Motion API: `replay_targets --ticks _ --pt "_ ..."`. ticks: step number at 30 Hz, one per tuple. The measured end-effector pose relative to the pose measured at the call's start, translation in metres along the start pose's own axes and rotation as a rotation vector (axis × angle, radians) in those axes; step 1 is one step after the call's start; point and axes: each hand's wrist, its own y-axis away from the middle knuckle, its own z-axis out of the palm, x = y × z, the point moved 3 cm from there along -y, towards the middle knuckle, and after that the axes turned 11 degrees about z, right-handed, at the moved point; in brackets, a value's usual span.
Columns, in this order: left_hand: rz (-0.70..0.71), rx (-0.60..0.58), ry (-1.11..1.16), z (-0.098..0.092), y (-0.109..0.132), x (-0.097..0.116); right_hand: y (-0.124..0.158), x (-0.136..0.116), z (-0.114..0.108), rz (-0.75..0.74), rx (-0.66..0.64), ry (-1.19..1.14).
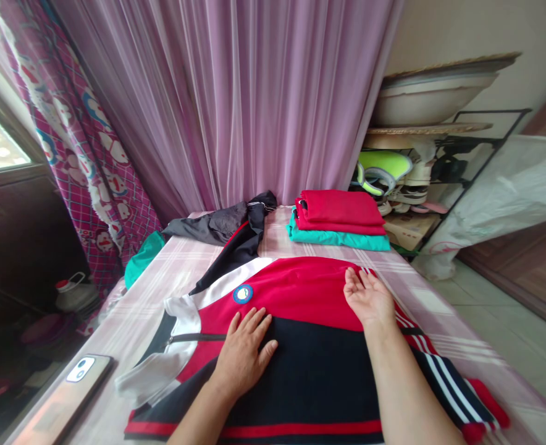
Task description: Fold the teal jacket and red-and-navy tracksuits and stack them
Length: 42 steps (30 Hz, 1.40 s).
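A red, black and white zip jacket (310,290) lies spread on the table, its white collar to the left and a round blue badge (243,294) on the red part. My left hand (247,349) rests palm down on the jacket below the badge, fingers spread. My right hand (369,298) is at the jacket's upper right edge, palm turned up, fingers apart and holding nothing. Striped sleeve cloth (449,377) lies to the right of my right forearm.
Folded red clothes (340,211) sit on folded teal cloth (342,238) at the back. Dark clothing (236,232) lies back left. A phone (64,398) is front left on the checked table (162,272). A shoe rack (490,148) stands right.
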Motion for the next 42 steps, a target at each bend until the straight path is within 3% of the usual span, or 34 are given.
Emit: replay_targets --ticks 12,25,39,42 --pt "-0.036 -0.057 0.029 -0.006 -0.002 0.005 0.005 0.003 0.000 -0.002 -0.005 0.026" --pt "-0.002 0.017 0.017 0.004 0.000 -0.004 0.000 0.001 0.002 -0.006 -0.011 0.021" --pt "-0.006 -0.003 0.018 0.002 -0.001 -0.002 -0.011 0.010 -0.003 -0.100 -0.025 0.201" --pt "-0.006 0.002 0.013 0.004 -0.001 -0.004 -0.015 0.019 0.002 -0.182 -0.012 0.420"
